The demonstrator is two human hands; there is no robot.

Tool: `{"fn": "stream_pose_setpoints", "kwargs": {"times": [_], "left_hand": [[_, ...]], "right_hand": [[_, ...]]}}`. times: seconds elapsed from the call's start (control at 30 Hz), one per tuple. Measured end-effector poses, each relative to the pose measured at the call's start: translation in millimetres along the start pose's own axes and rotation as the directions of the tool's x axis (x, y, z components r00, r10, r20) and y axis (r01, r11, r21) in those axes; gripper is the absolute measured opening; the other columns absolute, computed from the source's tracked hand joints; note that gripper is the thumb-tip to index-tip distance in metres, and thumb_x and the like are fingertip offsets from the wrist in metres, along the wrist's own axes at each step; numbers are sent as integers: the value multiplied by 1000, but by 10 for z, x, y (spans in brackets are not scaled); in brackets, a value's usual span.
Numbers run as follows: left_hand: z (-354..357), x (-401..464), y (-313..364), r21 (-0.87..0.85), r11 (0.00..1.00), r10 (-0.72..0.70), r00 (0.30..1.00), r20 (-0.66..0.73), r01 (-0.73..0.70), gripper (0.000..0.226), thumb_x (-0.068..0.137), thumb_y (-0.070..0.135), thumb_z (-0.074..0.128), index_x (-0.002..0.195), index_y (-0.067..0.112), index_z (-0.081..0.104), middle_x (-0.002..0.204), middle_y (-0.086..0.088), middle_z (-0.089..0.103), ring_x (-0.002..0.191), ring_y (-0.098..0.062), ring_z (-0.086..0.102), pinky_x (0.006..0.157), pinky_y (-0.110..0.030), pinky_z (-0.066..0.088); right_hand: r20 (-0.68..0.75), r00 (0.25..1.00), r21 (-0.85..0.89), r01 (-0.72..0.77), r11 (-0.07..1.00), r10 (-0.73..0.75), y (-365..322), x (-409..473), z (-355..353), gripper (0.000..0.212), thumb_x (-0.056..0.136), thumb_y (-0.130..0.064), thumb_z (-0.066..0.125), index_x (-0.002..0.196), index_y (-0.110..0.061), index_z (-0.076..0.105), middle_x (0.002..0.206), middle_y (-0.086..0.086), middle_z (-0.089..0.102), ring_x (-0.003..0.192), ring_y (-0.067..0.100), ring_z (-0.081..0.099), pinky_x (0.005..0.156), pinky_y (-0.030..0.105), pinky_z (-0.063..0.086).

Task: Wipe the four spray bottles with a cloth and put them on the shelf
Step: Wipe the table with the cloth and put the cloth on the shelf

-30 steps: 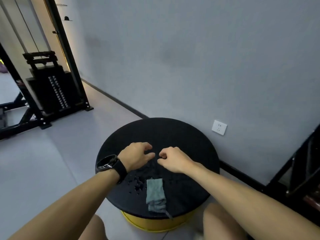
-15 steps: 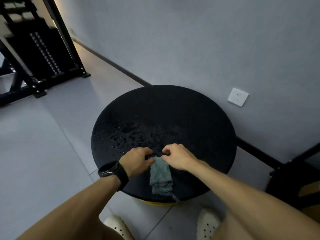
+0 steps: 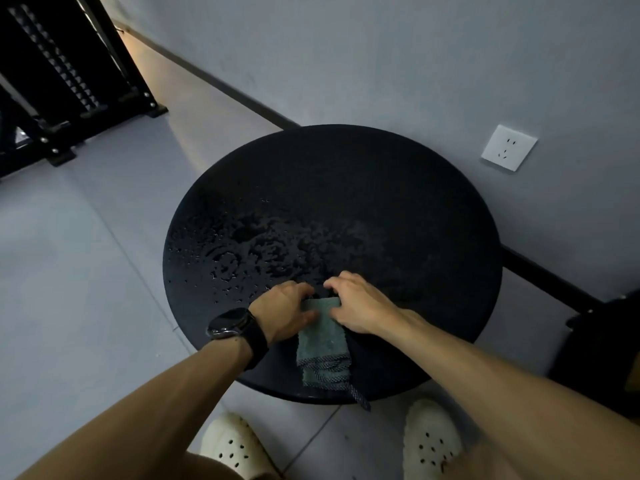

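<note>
A folded grey-green cloth (image 3: 322,344) lies on the near part of a round black table (image 3: 381,209), its dark-edged end hanging over the front rim. My left hand (image 3: 284,315), with a black watch on the wrist, grips the cloth's far left corner. My right hand (image 3: 360,306) grips the far right corner, fingers curled over the edge. Water drops cover the table's left and middle. No spray bottle is in view, and no shelf shows clearly.
The table stands against a grey wall with a white socket (image 3: 509,147). A black weight machine (image 3: 59,74) stands at the back left on the grey floor. A dark frame (image 3: 602,341) sits at the right. My white clogs (image 3: 433,441) are under the table's front rim.
Both hands came back from the table's middle to the cloth's far edge and took hold of its corners. The camera tilted further down over the table.
</note>
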State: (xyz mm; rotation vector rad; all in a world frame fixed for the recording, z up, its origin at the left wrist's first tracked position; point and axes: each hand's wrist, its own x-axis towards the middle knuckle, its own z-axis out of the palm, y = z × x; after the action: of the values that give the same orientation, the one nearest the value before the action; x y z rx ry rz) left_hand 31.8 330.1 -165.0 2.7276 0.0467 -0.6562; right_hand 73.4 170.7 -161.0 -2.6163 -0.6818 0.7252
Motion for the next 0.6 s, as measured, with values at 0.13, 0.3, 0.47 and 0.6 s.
{"fn": "stream_pose_setpoints", "kwargs": {"times": [0.13,0.3,0.47,0.6], "left_hand": [[22,74,18,21,999,-40,999,20,40,45,90,41,64,131,23,55,127,-3,54,116,-22,55,97,-34,46],[17,76,80,22,999,-26,1000,14,26,23,89,31,65,109,20,62,114,-2,55,106,-22,56,84,-30,45],[14,20,93,-91,996,-5,1000,-6,4,13,88,21,64,91,23,51,94,1,59,82,-18,53,69,-28,42],[-39,-59,92,-121,991,48,999,-18,-50,15,92,21,61,107,20,62,95,0,63,81,-15,54,69,-24,40]], "right_hand": [[31,999,-26,5,1000,-4,13,53,46,53,93,-15,58,143,-16,40,137,5,41,131,23,38,104,35,38],[-18,999,-78,29,997,-30,-12,55,70,30,92,-11,58,122,-13,59,122,6,46,119,24,43,94,32,38],[-81,993,-25,85,996,-87,-2,-29,70,21,89,-5,54,108,-14,58,112,2,50,112,21,43,87,26,32],[-112,990,76,99,992,-90,-20,-165,16,13,92,-7,51,102,-15,54,91,-2,49,85,17,47,64,26,32]]}}
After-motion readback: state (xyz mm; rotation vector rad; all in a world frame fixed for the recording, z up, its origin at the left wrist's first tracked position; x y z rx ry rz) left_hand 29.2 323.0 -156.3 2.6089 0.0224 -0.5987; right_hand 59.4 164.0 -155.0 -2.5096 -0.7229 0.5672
